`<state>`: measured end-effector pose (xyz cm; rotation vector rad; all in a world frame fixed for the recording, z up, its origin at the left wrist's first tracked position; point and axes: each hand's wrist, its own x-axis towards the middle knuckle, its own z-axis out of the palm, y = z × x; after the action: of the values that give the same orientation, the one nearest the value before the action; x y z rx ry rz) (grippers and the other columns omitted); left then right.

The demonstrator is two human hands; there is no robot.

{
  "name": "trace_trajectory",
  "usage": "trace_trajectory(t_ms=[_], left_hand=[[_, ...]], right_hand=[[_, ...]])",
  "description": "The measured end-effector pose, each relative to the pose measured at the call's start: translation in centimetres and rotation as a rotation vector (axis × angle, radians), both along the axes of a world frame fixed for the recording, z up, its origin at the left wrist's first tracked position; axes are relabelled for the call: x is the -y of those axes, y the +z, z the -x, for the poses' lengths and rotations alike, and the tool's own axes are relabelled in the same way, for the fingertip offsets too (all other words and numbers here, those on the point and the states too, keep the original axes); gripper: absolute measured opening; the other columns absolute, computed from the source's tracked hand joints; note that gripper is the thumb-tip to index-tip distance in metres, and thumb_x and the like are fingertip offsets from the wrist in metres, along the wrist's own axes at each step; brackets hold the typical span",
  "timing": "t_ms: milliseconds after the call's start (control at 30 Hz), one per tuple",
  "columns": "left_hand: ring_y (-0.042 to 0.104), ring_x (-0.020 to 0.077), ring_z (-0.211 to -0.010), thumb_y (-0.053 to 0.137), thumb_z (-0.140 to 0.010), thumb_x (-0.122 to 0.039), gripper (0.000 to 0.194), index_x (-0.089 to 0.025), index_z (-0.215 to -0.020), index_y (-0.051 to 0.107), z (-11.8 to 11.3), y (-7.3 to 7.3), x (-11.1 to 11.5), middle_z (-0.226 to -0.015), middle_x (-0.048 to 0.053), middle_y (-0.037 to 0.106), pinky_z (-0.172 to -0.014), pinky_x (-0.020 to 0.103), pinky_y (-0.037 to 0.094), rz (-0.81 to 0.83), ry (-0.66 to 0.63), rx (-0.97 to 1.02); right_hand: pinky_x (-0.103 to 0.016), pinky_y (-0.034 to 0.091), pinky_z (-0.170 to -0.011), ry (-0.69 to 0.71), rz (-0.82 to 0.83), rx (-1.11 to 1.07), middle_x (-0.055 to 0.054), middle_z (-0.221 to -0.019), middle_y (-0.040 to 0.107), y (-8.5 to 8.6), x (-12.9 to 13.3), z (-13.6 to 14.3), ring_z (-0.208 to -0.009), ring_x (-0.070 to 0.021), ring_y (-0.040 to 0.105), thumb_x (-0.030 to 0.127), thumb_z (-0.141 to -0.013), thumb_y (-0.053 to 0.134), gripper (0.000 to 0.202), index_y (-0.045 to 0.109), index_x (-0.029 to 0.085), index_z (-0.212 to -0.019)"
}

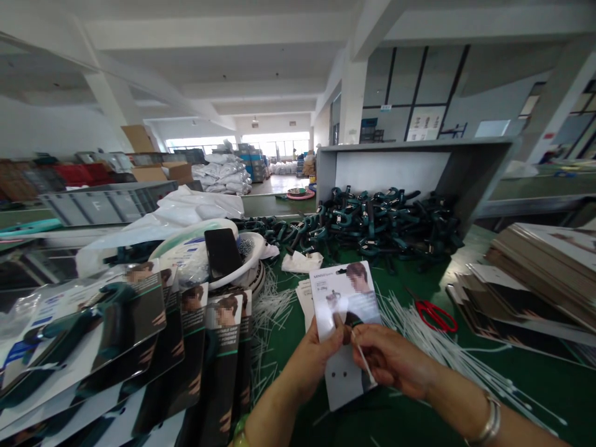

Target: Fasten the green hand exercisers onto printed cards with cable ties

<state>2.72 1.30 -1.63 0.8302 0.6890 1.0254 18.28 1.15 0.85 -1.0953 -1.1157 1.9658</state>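
My left hand (pixel 316 355) is closed on the left edge of a printed backing card (pixel 342 388), its thumb across the front. The card stands tilted up over the green table; small holes show in its lower part. In the fingers of my right hand (pixel 393 355) is a white cable tie (pixel 367 367), held against the front of the card. Fingers cover the card's middle, so I cannot tell whether the tie passes through it. Loose white cable ties (pixel 442 357) lie to the right, under and beyond my right wrist.
Dark green hand grippers (pixel 372 223) heap at the back, before a grey bin (pixel 484 180). Red-handled scissors (pixel 435 315) lie right of the card. Stacked cards (pixel 535 273) stand far right. Carded hand grippers (pixel 112 323) pile at left, near a phone (pixel 222 251) on a white basket (pixel 254 254).
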Motion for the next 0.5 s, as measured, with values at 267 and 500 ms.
trace_trajectory(t_ms=[267,500], left_hand=[[0.054,0.0139,-0.069,0.073,-0.065,-0.041,0.044,-0.016,-0.098,0.056,-0.6,0.0,0.4,-0.081,0.002,0.060,-0.070,0.028,0.041,-0.041,-0.014,0.029],[0.056,0.0145,-0.068,0.075,-0.063,-0.030,0.057,-0.017,-0.113,0.052,0.1,0.2,-0.1,-0.076,0.001,0.061,-0.070,0.029,0.043,-0.019,0.176,0.000]], right_hand=[[-0.018,0.009,-0.033,-0.030,-0.006,0.178,0.006,-0.048,0.049,0.3,0.9,-0.4,-0.029,-0.0006,0.031,0.034,-0.066,0.053,0.018,0.046,0.017,-0.065],[-0.018,0.012,-0.035,-0.088,-0.127,0.244,0.002,-0.061,0.057,1.4,1.0,-1.5,-0.033,-0.0008,0.037,0.047,-0.069,0.058,0.033,0.050,0.016,-0.067]])
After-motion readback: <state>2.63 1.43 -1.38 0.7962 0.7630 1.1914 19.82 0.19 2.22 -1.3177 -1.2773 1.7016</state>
